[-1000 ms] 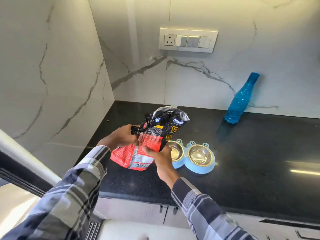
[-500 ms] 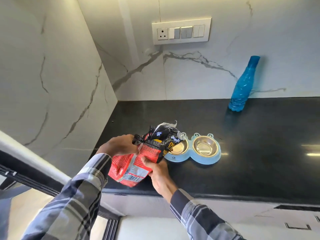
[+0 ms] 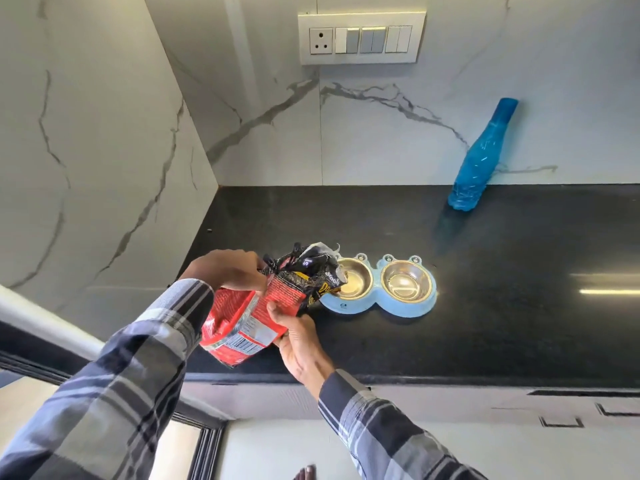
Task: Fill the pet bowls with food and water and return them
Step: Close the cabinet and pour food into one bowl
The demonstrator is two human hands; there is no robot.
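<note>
Left hand: gripped the food bag near its top, steering the tilt.
Right hand: curled under the bag, bearing it.
Bowls: just beyond the bag's mouth; kibble probably falling.
Bottle: well beyond the right hand.

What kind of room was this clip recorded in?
Most likely a home kitchen: a black stone countertop set into a corner of marble-look wall panels, with a socket-and-switch plate above. A double pet bowl and a blue bottle stand on the counter.

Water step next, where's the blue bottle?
Head view, far right: blue bottle stands on the black counter against the marble wall, behind and right of the double pet bowl.
</note>
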